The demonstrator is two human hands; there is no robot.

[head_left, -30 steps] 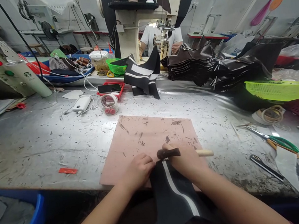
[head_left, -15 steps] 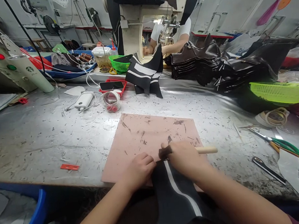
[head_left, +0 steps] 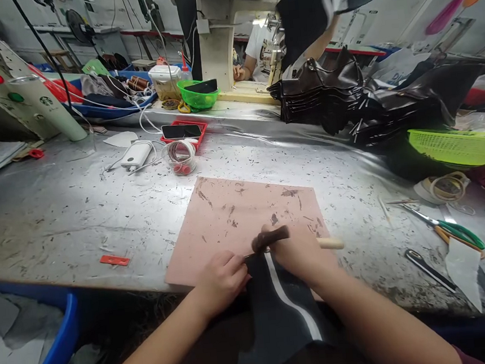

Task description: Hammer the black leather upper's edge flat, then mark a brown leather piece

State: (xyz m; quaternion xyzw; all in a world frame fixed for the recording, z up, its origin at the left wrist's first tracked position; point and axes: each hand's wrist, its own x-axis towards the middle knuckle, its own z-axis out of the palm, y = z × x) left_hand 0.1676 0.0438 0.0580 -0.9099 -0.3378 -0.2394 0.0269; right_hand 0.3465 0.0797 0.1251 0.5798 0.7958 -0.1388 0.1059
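Note:
A hammer [head_left: 330,243] with a pale wooden handle is in my right hand [head_left: 296,254], its dark head at the far edge of a black leather piece. This black piece [head_left: 275,320] carries a curved white strip [head_left: 287,298]; it lies over the near edge of the pink board [head_left: 212,218] and hangs down towards me. My left hand [head_left: 224,274] pinches the piece's upper left corner, fingers bent and close together. The hammer's head partly hides the leather edge, and the fingertips of both hands are not fully visible.
Scissors [head_left: 459,234], a black-handled cutter [head_left: 429,270] and tape rolls [head_left: 442,188] lie at right. A stack of dark leather [head_left: 319,93] stands behind. A co-worker [head_left: 252,56] sits beyond the sewing machine [head_left: 217,42]. A blue bin [head_left: 70,324] is at lower left.
The hammer's head has turned and tilted up slightly at my right hand. Beyond the table, the black pieces with white strips have been lifted from the ledge to the upper right.

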